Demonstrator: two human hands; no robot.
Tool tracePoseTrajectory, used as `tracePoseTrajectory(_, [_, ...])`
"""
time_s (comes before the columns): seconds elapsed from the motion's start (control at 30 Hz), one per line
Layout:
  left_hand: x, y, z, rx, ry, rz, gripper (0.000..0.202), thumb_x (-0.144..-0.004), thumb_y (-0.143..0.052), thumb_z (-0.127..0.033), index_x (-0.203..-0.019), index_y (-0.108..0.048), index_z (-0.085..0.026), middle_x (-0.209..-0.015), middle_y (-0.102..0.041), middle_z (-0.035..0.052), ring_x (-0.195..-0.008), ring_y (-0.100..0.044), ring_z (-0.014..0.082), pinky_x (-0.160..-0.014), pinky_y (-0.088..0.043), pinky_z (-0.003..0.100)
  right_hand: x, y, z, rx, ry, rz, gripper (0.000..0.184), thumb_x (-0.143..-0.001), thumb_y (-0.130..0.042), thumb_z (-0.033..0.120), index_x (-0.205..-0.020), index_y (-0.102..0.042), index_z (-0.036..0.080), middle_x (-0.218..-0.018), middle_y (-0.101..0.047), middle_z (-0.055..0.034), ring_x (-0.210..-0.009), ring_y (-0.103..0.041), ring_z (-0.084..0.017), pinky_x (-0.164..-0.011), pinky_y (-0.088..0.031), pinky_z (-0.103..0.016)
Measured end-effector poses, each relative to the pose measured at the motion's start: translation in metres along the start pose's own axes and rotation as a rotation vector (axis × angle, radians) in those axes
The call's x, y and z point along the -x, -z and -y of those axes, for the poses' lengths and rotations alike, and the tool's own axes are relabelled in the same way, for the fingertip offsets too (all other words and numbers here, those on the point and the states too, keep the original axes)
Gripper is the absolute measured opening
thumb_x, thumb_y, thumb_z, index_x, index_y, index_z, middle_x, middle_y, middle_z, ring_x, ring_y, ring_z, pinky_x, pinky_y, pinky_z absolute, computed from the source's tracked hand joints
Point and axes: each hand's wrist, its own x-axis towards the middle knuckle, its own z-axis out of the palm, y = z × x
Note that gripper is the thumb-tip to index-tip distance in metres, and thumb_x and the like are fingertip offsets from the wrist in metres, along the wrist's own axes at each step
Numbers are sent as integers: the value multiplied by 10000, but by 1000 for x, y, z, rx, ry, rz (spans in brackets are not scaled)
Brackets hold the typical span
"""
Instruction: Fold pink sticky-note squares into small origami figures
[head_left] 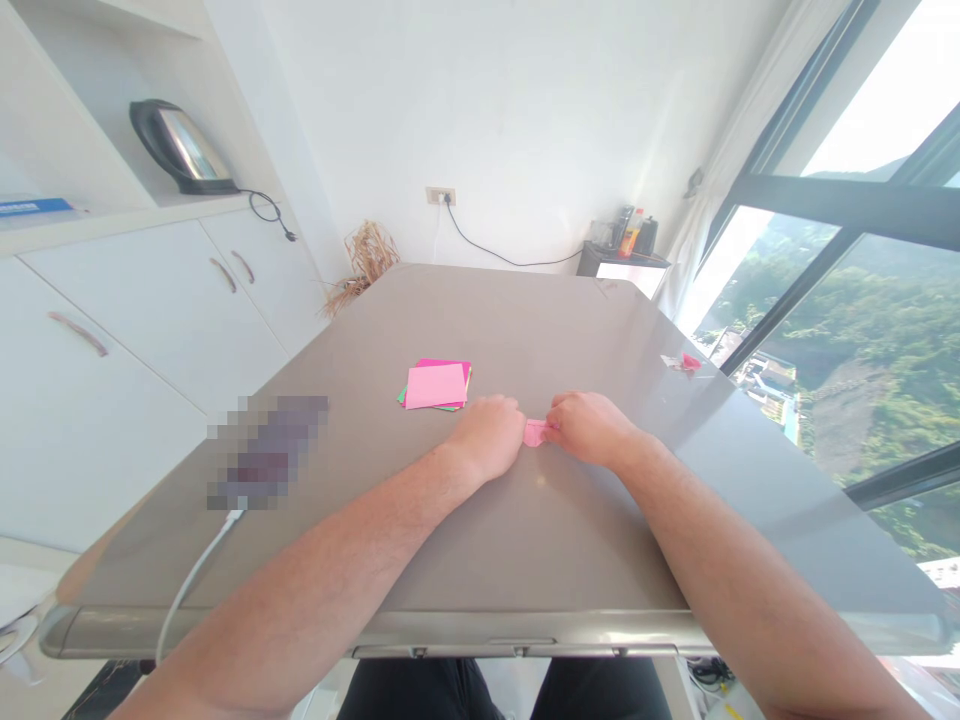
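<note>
Between my two hands is a small piece of folded pink paper (535,433), low over the middle of the table. My left hand (491,437) is closed on its left end, the fingertips hidden behind the knuckles. At the other end, my right hand (589,428) pinches the paper between thumb and fingers. Just beyond my left hand lies a loose stack of coloured paper sheets (436,386), light pink on top, with magenta and green edges showing beneath.
The grey table (525,560) spreads around my hands. At left lies a blurred-out device (270,455) with a white cable (191,570). Small pink and clear scraps (690,363) sit near the right edge, by the window. A kettle (184,150) stands on the left shelf.
</note>
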Motion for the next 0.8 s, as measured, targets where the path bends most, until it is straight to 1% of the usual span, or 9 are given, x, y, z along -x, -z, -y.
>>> tracePoseTrajectory(0.1, [1, 0, 0, -13, 20, 6, 274, -905, -475, -139, -827, -738, -154, -866, -673, 125, -883, -636, 270, -701, -447, 371, 1, 2, 1, 21, -20, 10, 411, -994, -483, 414, -754, -738, 199, -917, -717, -81, -711, -613, -169, -585, -342, -288])
tracePoseTrajectory(0.2, [1, 0, 0, -23, 44, -3, 265, -902, -489, -149, -830, -744, -150, -865, -681, 132, -889, -642, 276, -708, -455, 371, 1, 2, 3, 51, -22, 7, 414, -1002, -462, 394, -766, -737, 194, -924, -725, -94, -756, -639, -188, -599, -364, -286])
tracePoseTrajectory(0.33, [2, -2, 1, -7, 75, -17, 284, -933, -506, -247, -829, -750, -147, -858, -688, 150, -895, -644, 300, -706, -465, 385, 1, 1, 5, 79, -53, 7, 413, -1003, -453, 406, -799, -740, 189, -898, -730, -110, -794, -669, -213, -616, -396, -288])
tracePoseTrajectory(0.47, [3, -3, 1, -11, 99, -26, 281, -928, -525, -283, -813, -747, -155, -825, -689, 151, -878, -646, 297, -674, -453, 371, 0, 1, 7, 93, -114, 35, 397, -984, -488, 439, -842, -749, 177, -877, -731, -127, -791, -689, -244, -627, -441, -306])
tracePoseTrajectory(0.6, [3, -2, 0, -19, 149, -39, 278, -918, -545, -317, -790, -741, -168, -775, -696, 143, -838, -657, 283, -642, -441, 355, 0, 4, 11, 93, -161, 69, 396, -984, -487, 439, -847, -749, 176, -873, -734, -146, -783, -698, -251, -634, -464, -310])
tracePoseTrajectory(0.8, [4, 3, -4, -22, 197, -30, 314, -909, -574, -383, -746, -739, -170, -786, -720, 149, -846, -677, 294, -697, -471, 366, 1, 8, 10, 80, -278, 131, 432, -968, -487, 500, -815, -734, 180, -774, -707, -141, -692, -688, -244, -603, -468, -316])
